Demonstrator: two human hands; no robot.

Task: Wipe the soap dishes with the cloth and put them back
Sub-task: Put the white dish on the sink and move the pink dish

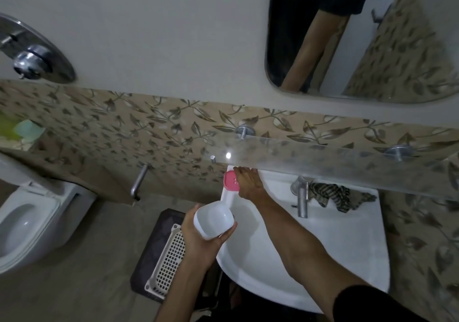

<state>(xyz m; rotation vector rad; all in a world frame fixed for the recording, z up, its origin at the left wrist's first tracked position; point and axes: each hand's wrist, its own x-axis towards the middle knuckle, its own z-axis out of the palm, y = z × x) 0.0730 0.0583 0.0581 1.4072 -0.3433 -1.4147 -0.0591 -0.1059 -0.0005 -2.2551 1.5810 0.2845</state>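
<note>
My left hand [198,232] holds a white soap dish [213,222] over the left rim of the white sink [347,247], its hollow side facing up. My right hand [249,185] reaches across the basin to the sink's back left corner, where its fingers rest on a pink soap dish [230,181] with small holes. Whether the fingers grip the pink dish or only touch it is unclear. A striped dark cloth [335,196] lies crumpled on the sink's back ledge, right of the tap, away from both hands.
A chrome tap [303,197] stands at the back of the sink. A frosted glass shelf [347,162] juts out just above the sink's back edge. A white lattice basket [169,257] lies on a dark mat on the floor. The toilet [32,222] stands at the left.
</note>
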